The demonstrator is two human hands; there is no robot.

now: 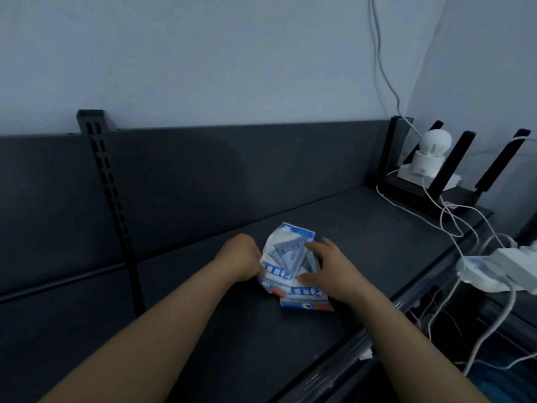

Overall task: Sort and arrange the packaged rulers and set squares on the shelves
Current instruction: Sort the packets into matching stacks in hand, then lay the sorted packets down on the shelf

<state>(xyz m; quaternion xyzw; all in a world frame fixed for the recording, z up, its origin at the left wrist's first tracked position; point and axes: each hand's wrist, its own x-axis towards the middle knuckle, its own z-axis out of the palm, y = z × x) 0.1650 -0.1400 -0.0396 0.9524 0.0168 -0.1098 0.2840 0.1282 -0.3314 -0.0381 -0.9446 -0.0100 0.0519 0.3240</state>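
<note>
There are plastic packs (302, 298) on the dark shelf (203, 330), near the middle. The packs are white and blue with a bit of red at the near end. Inside the top pack you can see grey-blue set squares (286, 253) shaped like triangles. The top pack is puffed up and crinkled, and it lies partly over the pack below it.

The left hand (241, 257) is curled at the left edge of the top pack. Its fingers are hidden, so I cannot tell if it grips. The right hand (325, 269) lies on the packs with its fingers spread apart.

At the far right of the shelf stands a round white camera (433, 152) on a black box with tall sticks (453, 161). White wires (453, 225) run from there to a white plug block (517, 263) on the right. A black post with holes (107, 184) stands at the left.
</note>
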